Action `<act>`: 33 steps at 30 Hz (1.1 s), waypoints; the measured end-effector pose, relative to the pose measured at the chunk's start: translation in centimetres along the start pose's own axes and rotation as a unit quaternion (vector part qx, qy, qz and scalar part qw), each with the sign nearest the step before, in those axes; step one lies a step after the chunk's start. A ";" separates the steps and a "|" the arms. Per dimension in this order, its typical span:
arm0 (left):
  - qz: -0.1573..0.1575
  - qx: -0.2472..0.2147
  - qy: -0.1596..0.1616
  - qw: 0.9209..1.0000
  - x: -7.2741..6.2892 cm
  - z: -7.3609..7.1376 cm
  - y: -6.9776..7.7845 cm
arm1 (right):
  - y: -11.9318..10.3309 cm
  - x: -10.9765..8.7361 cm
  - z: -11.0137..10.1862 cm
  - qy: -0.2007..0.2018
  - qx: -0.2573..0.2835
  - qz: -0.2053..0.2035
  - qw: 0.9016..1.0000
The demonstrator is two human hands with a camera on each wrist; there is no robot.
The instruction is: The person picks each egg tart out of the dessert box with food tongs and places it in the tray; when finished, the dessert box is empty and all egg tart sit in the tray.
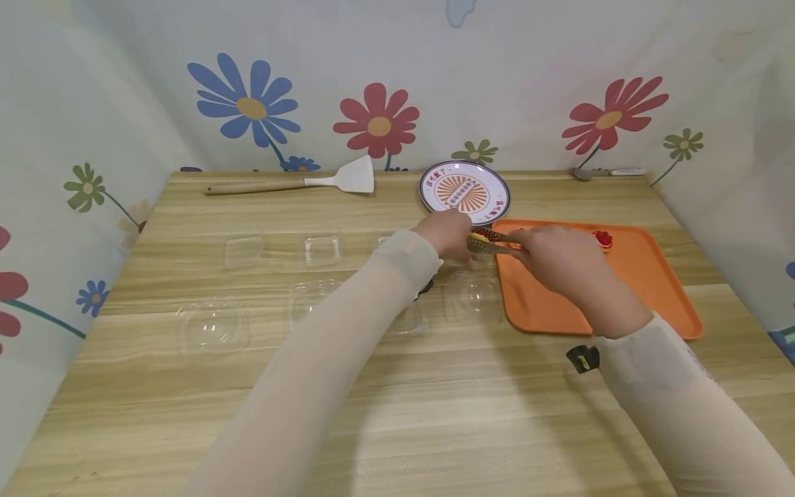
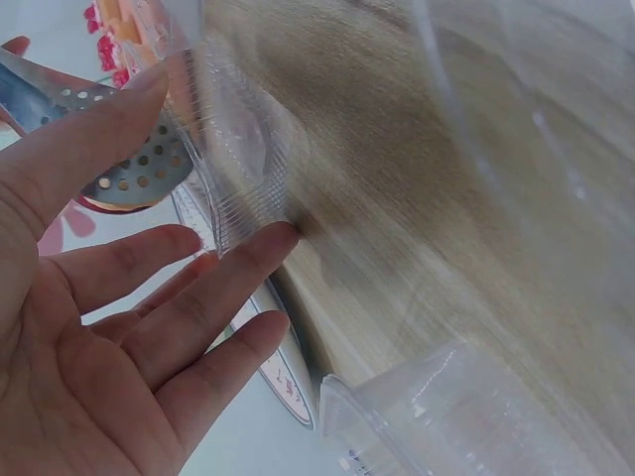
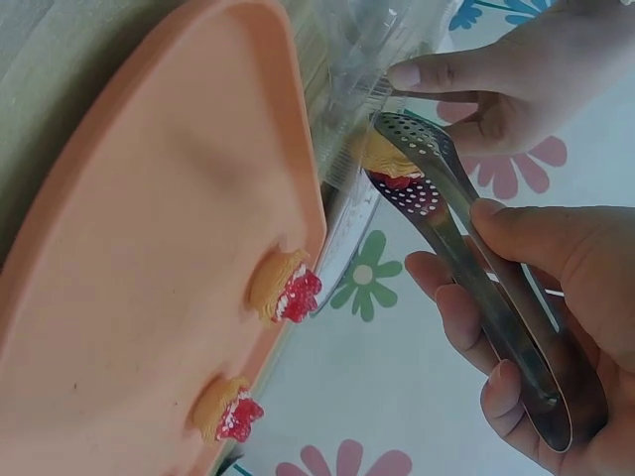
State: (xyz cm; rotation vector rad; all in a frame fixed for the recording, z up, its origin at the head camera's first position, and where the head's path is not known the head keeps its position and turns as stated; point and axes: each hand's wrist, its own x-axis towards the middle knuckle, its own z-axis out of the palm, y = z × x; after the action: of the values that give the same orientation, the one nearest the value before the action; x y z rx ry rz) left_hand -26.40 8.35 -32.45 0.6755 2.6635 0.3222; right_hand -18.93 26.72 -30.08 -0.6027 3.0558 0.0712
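Observation:
My right hand (image 3: pixel 585 268) grips metal tongs (image 3: pixel 466 238) with perforated heads. Between the heads is a small tart (image 3: pixel 392 164) with a yellow crust and red topping, close beside a clear plastic box (image 2: pixel 243 149). My left hand (image 2: pixel 129 297) is at that box, its fairly straight fingers along the ribbed side and its thumb near the rim. In the head view, the left hand (image 1: pixel 446 233) hides much of the box, while the right hand (image 1: pixel 559 259) is over the orange tray (image 1: pixel 652 304). Two tarts with red topping lie on the tray in the right wrist view, one tart (image 3: pixel 283 288) nearer the tongs.
Several clear boxes and lids, including a lid (image 1: pixel 213 326), are spread left of the tray. A printed plate (image 1: pixel 464 193) stands behind my hands. A white spatula (image 1: pixel 354 176) with a wooden handle lies at the back left, and a spoon (image 1: pixel 584 174) at the back right.

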 end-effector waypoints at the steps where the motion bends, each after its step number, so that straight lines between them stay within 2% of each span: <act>1: 0.000 0.000 0.001 1.000 0.1 0.1 0.0 | 0.1 -0.1 -0.1 0.002 0.000 0.001 1.000; 7: 0.000 -0.001 0.005 1.000 0.3 0.2 -0.2 | 0.8 -0.9 -0.6 -0.002 0.003 0.023 1.000; 14: 0.001 0.009 0.001 1.000 0.2 0.1 0.0 | 2.5 -1.9 -1.0 0.039 -0.003 0.018 0.999; 23: 0.000 0.020 -0.002 1.000 0.4 0.2 -0.1 | 5.2 -4.2 -1.2 0.052 0.008 0.036 0.998; 28: -0.001 0.015 -0.002 1.000 0.5 0.1 -0.1 | 6.9 -5.5 -0.8 0.040 0.011 0.059 0.997; 33: 0.005 0.027 -0.001 1.000 0.6 0.2 -0.2 | 8.3 -6.5 -0.6 0.000 -0.001 0.089 0.996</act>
State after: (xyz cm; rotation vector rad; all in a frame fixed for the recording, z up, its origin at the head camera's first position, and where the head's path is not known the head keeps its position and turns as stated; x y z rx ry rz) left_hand -26.90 8.47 -32.83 0.7068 2.6768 0.2521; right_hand -16.13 36.85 -28.96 -0.3281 3.1011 0.0773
